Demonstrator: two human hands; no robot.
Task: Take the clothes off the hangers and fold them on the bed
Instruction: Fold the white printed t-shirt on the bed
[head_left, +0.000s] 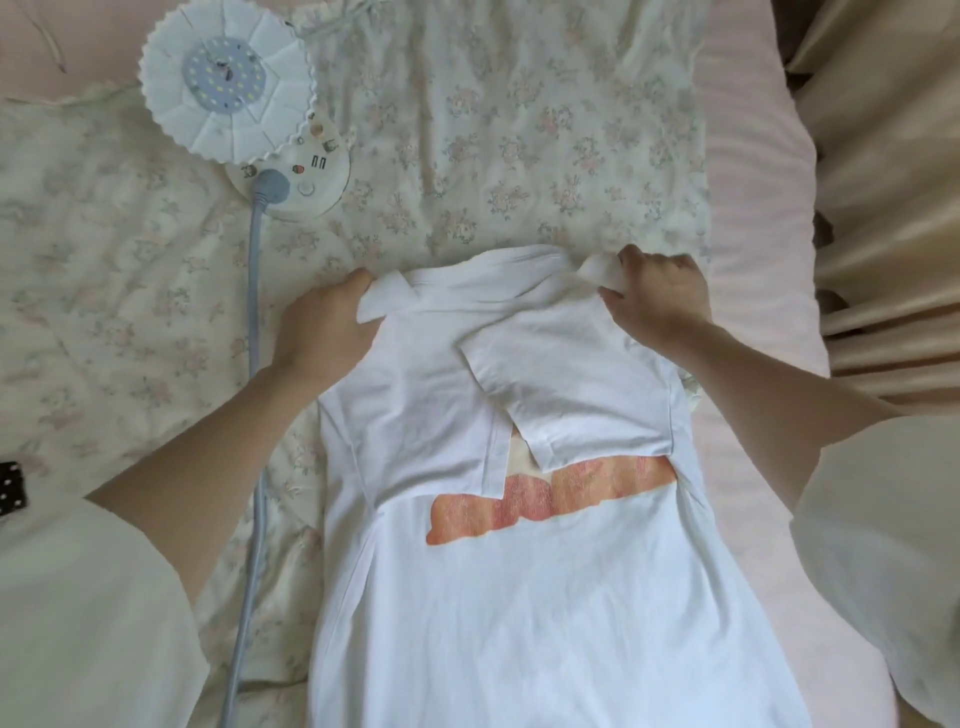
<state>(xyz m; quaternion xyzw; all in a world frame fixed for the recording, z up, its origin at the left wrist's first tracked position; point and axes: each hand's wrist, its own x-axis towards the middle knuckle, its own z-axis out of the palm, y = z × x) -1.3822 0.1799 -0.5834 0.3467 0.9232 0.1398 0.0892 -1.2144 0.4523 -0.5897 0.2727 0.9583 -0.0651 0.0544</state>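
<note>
A white cotton T-shirt with an orange-red printed band (519, 597) lies lengthwise on the bed (753, 208), its collar end away from the person and its hem nearest the camera. Both short sleeves are folded inward over the body of the shirt, the right one lying on top and partly covering the print. The left hand (322, 327) grips the shirt's far left corner, its fingers (358, 283) curled under the fabric edge. The right hand (660, 296) holds the far right corner, fingers closed around a bunched bit of white cloth. Under the shirt lies a cream quilted bedspread with a faint floral pattern (519, 130), with a pink sheet showing along the right side. A round white lamp with a scalloped shade and a ring of small LEDs (228, 78) rests on the bedspread at upper left, its grey cable (254, 364) running down beside the shirt's left edge. Beige curtains (883, 156) hang at the right.
</note>
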